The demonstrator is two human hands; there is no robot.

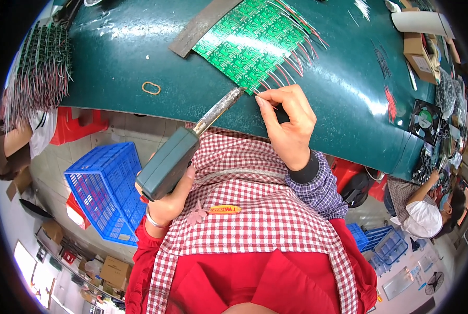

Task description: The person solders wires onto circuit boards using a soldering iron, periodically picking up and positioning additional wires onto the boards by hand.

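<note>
My left hand (167,208) is wrapped round the dark green handle of a soldering iron (170,161). Its scorched metal barrel points up and right, with the tip at the near corner of a green circuit board panel (255,39). At that same corner, my right hand (292,125) pinches a thin wire (257,92) between thumb and forefinger. Whether the tip touches the wire or the board I cannot tell. Several red and white wires (291,67) stick out along the panel's right edge. The panel lies flat on the green table (113,63).
A flat dark bar (200,29) lies along the panel's left edge. A rubber band (150,88) is nearby. Wired boards (40,68) hang over the left end. Loose red wires (390,104), a small fan (425,121) and a co-worker (425,215) are at right. A blue crate (107,193) stands below left.
</note>
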